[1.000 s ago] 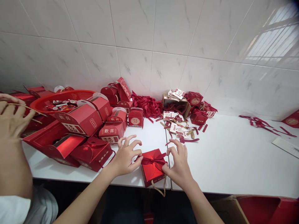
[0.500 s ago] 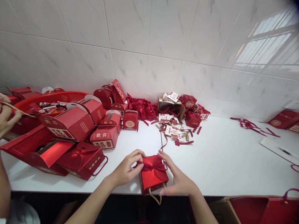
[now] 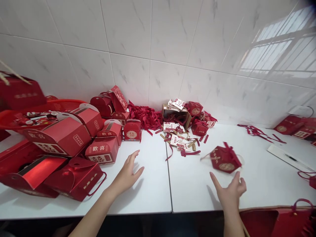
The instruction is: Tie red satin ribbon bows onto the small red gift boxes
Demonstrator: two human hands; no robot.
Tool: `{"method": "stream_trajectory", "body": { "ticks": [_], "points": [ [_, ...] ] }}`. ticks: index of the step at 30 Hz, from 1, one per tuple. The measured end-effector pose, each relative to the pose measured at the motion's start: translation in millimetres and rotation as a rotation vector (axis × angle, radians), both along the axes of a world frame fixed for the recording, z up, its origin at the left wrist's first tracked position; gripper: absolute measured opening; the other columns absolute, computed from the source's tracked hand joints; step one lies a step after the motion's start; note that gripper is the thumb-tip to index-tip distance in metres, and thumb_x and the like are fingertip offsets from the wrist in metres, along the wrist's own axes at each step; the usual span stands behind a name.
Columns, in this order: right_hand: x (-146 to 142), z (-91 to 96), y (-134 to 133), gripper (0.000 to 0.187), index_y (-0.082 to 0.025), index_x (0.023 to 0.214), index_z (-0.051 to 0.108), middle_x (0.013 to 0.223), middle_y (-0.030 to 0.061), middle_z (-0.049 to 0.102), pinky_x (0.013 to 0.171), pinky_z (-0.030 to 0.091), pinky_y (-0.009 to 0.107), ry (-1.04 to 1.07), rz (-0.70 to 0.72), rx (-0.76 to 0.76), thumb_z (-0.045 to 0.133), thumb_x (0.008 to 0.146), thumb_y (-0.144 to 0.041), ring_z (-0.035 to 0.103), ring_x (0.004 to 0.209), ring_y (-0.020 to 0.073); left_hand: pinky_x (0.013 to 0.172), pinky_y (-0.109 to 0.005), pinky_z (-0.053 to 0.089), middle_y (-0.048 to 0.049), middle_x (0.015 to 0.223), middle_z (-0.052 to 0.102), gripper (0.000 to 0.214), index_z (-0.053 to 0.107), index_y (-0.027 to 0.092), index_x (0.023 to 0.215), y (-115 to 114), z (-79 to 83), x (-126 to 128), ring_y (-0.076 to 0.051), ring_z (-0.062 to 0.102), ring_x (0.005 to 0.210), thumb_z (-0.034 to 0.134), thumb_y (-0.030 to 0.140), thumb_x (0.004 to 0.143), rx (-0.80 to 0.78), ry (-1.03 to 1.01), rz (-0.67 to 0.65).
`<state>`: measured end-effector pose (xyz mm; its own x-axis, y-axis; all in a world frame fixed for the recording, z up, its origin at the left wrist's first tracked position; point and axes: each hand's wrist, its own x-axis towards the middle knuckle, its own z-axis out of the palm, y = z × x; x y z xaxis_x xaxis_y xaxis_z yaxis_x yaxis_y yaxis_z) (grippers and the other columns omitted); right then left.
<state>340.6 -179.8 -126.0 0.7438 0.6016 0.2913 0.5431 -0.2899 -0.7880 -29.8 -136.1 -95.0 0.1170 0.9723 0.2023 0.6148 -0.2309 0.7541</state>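
A small red gift box (image 3: 225,159) tied with a dark red ribbon is tilted, just off the white table (image 3: 197,184), a little beyond my right hand (image 3: 230,191). That hand is open, fingers spread, and holds nothing. My left hand (image 3: 127,172) hovers open over the table near the seam, empty too. To its left lie larger red gift boxes (image 3: 74,131) with handles.
A heap of red ribbons (image 3: 145,116), printed tags (image 3: 179,140) and small red boxes (image 3: 198,126) sits along the tiled wall. A red basket (image 3: 39,107) stands far left. Another red box (image 3: 19,93) hangs at the left edge. More ribbons (image 3: 256,131) lie at right.
Both hands let go of the small ribboned box, which has moved away to the right. My hands opened and parted. The other person's hand at left is gone; a red box now hangs there.
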Motion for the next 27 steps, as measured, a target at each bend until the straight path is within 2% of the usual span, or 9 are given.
{"method": "stream_trajectory", "body": {
  "ticks": [4,8,13,16,19,21,23,25,27],
  "points": [
    [-24,-26.7,8,0.089,-0.01,0.141,0.031,0.145,0.0242,0.017,0.102,0.03,0.057,-0.081,0.192,-0.013,0.053,0.072,-0.062,0.022,0.132,0.0438,0.1,-0.048,0.041,-0.0126,0.133,0.041,0.055,0.031,0.024,0.135,19,-11.5,-10,-0.027,0.038,0.128,0.05,0.034,0.084,0.077,0.074,0.119],
    [-56,-47.1,7,0.067,-0.012,0.133,0.044,0.143,0.0218,0.024,0.102,0.029,0.056,-0.229,0.372,-0.143,0.044,0.08,-0.053,0.028,0.131,0.0401,0.105,-0.056,0.031,-0.0176,0.139,0.035,0.061,0.035,0.018,0.135,49,-2.8,-18,-0.035,0.028,0.133,0.055,0.033,0.079,0.204,0.245,0.311],
    [-73,-50.0,5,0.055,-0.017,0.13,0.047,0.141,0.0197,0.03,0.102,0.024,0.059,-0.403,0.401,-0.279,0.037,0.085,-0.047,0.029,0.132,0.0368,0.106,-0.052,0.03,-0.0187,0.147,0.028,0.069,0.034,0.016,0.138,102,17.2,-13,-0.035,0.025,0.135,0.059,0.037,0.077,0.202,0.349,0.467],
    [-71,-51.7,4,0.053,-0.019,0.128,0.05,0.139,0.0183,0.034,0.103,0.024,0.058,-0.406,0.4,-0.297,0.037,0.085,-0.047,0.032,0.131,0.0355,0.1,-0.059,0.032,-0.0245,0.148,0.02,0.084,0.025,0.013,0.142,130,17.9,-3,-0.042,0.021,0.134,0.062,0.045,0.074,0.182,0.33,0.557],
    [-68,-58.3,3,0.05,-0.02,0.124,0.053,0.139,0.0181,0.036,0.102,0.024,0.061,-0.394,0.422,-0.271,0.04,0.084,-0.047,0.033,0.13,0.0375,0.096,-0.063,0.032,-0.0265,0.149,0.008,0.096,0.016,0.016,0.145,148,13.2,2,-0.046,0.015,0.134,0.066,0.05,0.071,0.186,0.277,0.64],
    [-66,-60.4,5,0.047,-0.02,0.121,0.055,0.137,0.0188,0.039,0.099,0.025,0.064,-0.365,0.418,-0.236,0.043,0.083,-0.047,0.035,0.128,0.04,0.096,-0.062,0.033,-0.025,0.148,0.01,0.085,0.022,0.017,0.143,152,11.0,1,-0.046,0.015,0.134,0.063,0.046,0.074,0.205,0.253,0.628],
    [-67,-54.6,14,0.044,-0.019,0.115,0.058,0.133,0.0195,0.043,0.096,0.03,0.065,-0.309,0.411,-0.166,0.045,0.083,-0.045,0.041,0.123,0.0407,0.098,-0.06,0.033,-0.0237,0.145,0.017,0.071,0.034,0.015,0.139,149,10.5,-2,-0.044,0.019,0.132,0.06,0.04,0.078,0.225,0.254,0.575],
    [-72,-38.0,34,0.04,-0.018,0.112,0.059,0.131,0.0188,0.046,0.094,0.037,0.06,-0.256,0.471,-0.056,0.045,0.083,-0.041,0.045,0.12,0.0379,0.102,-0.055,0.032,-0.0205,0.141,0.026,0.062,0.044,0.016,0.132,137,11.1,-5,-0.04,0.026,0.13,0.061,0.035,0.076,0.238,0.269,0.506],
    [-83,-13.3,65,0.037,-0.018,0.115,0.058,0.129,0.0158,0.049,0.095,0.041,0.052,-0.241,0.647,0.04,0.043,0.085,-0.036,0.047,0.12,0.0327,0.104,-0.051,0.033,-0.0159,0.136,0.034,0.06,0.05,0.019,0.128,114,11.6,-6,-0.035,0.034,0.126,0.065,0.034,0.072,0.248,0.287,0.415]
  ]
}}
